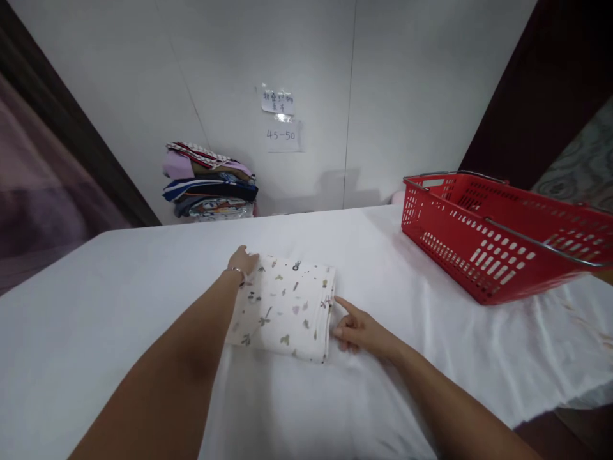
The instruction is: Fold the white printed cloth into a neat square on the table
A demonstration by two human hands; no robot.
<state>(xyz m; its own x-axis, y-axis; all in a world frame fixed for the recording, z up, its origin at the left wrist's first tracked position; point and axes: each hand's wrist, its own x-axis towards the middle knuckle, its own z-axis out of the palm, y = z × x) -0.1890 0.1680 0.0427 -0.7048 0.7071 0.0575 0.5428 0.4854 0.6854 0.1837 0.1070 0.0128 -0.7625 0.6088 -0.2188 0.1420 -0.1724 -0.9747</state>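
A folded white cloth with small green, grey and brown plant prints lies flat on the white-covered table. My left hand, with a bracelet at the wrist, rests at the cloth's far left corner. Its thumb and a finger show apart, while the other fingers are partly hidden. At the cloth's right edge, where the layered folds show, is my right hand. Its index finger is stretched out to that edge, the thumb is apart from it and the other fingers are loosely bent. Nothing shows in its grasp.
A red plastic basket with metal handles stands at the right of the table. Against the wall at the back left is a stack of folded clothes. Two paper signs are taped to the wall.
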